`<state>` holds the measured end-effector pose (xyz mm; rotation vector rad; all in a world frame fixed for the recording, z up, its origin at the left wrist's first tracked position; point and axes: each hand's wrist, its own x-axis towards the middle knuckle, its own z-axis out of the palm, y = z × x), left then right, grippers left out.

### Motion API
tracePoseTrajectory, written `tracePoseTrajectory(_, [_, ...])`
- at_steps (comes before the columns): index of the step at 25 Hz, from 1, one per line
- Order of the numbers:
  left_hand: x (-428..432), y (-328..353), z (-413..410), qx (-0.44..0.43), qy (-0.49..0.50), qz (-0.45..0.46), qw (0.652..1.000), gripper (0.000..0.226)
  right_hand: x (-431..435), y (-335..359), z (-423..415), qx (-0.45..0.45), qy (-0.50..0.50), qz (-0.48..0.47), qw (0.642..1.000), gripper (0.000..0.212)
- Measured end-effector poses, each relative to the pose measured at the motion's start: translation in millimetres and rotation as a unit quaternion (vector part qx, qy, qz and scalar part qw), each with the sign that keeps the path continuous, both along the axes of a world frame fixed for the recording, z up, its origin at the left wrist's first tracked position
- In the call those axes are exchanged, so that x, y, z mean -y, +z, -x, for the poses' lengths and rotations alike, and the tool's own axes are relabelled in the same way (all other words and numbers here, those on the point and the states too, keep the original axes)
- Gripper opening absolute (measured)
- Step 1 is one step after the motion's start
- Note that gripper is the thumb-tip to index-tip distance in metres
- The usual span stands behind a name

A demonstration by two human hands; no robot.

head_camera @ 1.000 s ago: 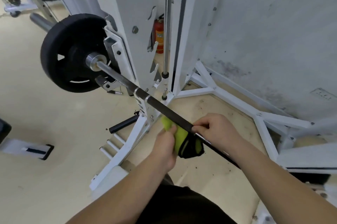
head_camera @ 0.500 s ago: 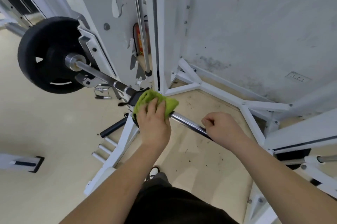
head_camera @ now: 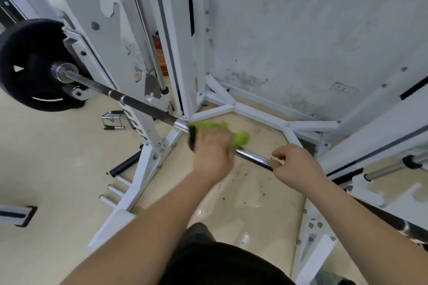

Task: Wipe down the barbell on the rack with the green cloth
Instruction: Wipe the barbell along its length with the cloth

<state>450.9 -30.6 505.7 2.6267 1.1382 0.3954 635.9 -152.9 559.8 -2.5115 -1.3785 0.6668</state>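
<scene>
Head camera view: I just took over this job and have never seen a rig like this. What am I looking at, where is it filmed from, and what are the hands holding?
There is no machine here. A person works with bare hands, and the single picture comes from a camera worn on their head, looking forward and down along their forearms. The long steel rod is the barbell, resting across a white rack, with a black weight plate on its left end. The left hand grips the green cloth, which is wrapped over the bar. The right hand grips the bare bar beside it, apart from the cloth. On the beige floor lie a small metal handle and dark specks.
</scene>
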Motion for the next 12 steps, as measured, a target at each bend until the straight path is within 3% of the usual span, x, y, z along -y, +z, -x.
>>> tracePoseTrajectory(2, [43.0, -7.3, -21.8, 0.048, -0.174, 0.031, 0.983, 0.032, 14.3, 3.0, -10.2, -0.001, 0.007, 0.018, 1.000, 0.040])
tracePoseTrajectory(3, [39.0, -10.8, -24.7, 0.052, -0.207, 0.028, 0.977, 0.037, 21.7, 5.5, -14.6, 0.004, 0.010, 0.031, 0.999, 0.046])
tracePoseTrajectory(5, [12.7, -8.0, -20.6, 0.011, -0.133, -0.016, 0.991, 0.034, 38.1, 5.0, -25.1, 0.021, 0.004, 0.047, 0.999, 0.056])
tracePoseTrajectory(8, [10.5, -3.2, -18.8, -0.033, 0.077, -0.020, 0.996, 0.027, 64.7, -4.6, -38.0, 0.026, -0.029, 0.031, 0.999, 0.053])
tracePoseTrajectory(10, [52.1, -7.2, -40.5, 0.012, 0.056, -0.024, 0.998, 0.029, 77.4, -15.1, -41.0, 0.044, -0.051, -0.012, 0.998, 0.046])
tracePoseTrajectory(12, [101.2, -14.3, -66.8, 0.060, -0.070, -0.009, 0.996, 0.042, 81.8, -24.3, -42.4, 0.071, -0.055, -0.045, 0.995, 0.034])
